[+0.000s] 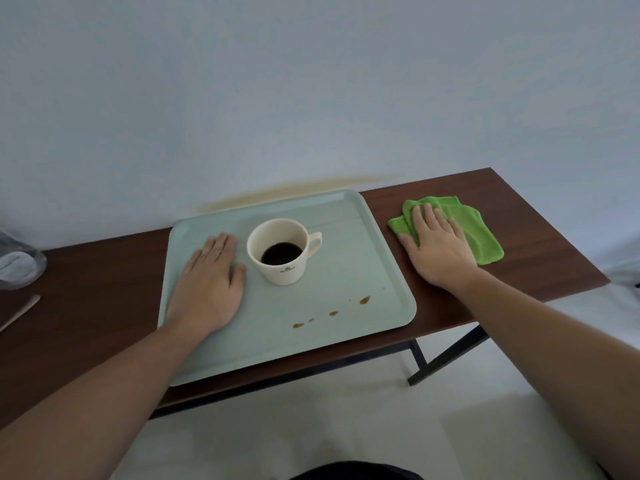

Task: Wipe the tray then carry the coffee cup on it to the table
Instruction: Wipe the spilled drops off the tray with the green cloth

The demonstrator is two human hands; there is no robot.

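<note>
A pale green tray [346, 341] lies on a dark brown table [86, 289]. On it stands a cream coffee cup [282, 251], handle to the right, with dark coffee inside. Several brown coffee drops [332, 312] mark the tray's near right part. My left hand [211, 282] rests flat on the tray, just left of the cup, fingers together, holding nothing. My right hand [438, 245] lies flat on a folded green cloth [481, 233], which sits on the table to the right of the tray.
A clear container [19, 265] stands at the table's far left, with a pale wooden stick [20, 311] in front of it. The table's right end [588, 268] is just beyond the cloth. A white wall rises right behind the table.
</note>
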